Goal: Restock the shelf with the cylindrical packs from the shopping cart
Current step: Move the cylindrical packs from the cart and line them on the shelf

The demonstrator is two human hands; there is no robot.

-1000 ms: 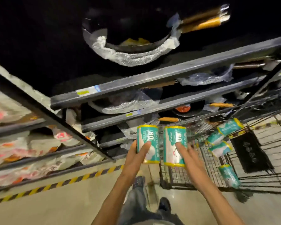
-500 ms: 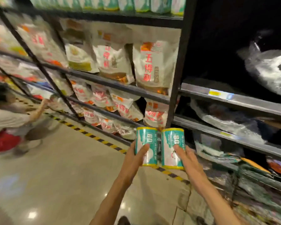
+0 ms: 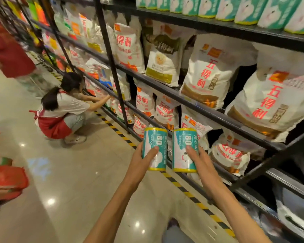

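Head view: left hand is wrapped round one teal cylindrical pack, thumb across its front, and right hand grips a second teal pack the same way. Both packs stand upright, side by side with a narrow gap, held out in front of the lower shelves of flour bags. The matching row of teal packs sits on the top shelf, well above the hands and off to the right

Risks, as I judge them: each pack is held by one hand only, on a smooth wrapper, so a long upward reach could let one slip and drop to the tiled floor. The top row looks tightly filled where it shows, so pushing a new pack in could knock a neighbour off the edge. Raising both arms at once also invites the packs to bump the shelf lip or the black upright post. A crouching worker is busy further down the aisle, near enough that a rolling pack might reach them. The cart is not in view
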